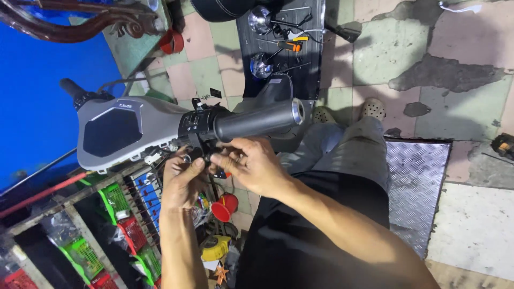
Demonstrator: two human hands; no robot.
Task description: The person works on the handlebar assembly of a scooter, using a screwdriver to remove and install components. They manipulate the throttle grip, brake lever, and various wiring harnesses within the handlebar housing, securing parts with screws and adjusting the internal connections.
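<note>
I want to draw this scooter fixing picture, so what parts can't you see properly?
- Head view: the small part under the black switch housing, hidden by left hand and right hand.
- Far grip: blurred, dark.
- Tools on the black footboard: too small.
- Shelf baskets: contents unclear.

I count two hands, left [182,179] and right [251,166], one handlebar grip [257,120] above them, two chrome mirrors [261,20] beyond, two clogs [372,108].
</note>
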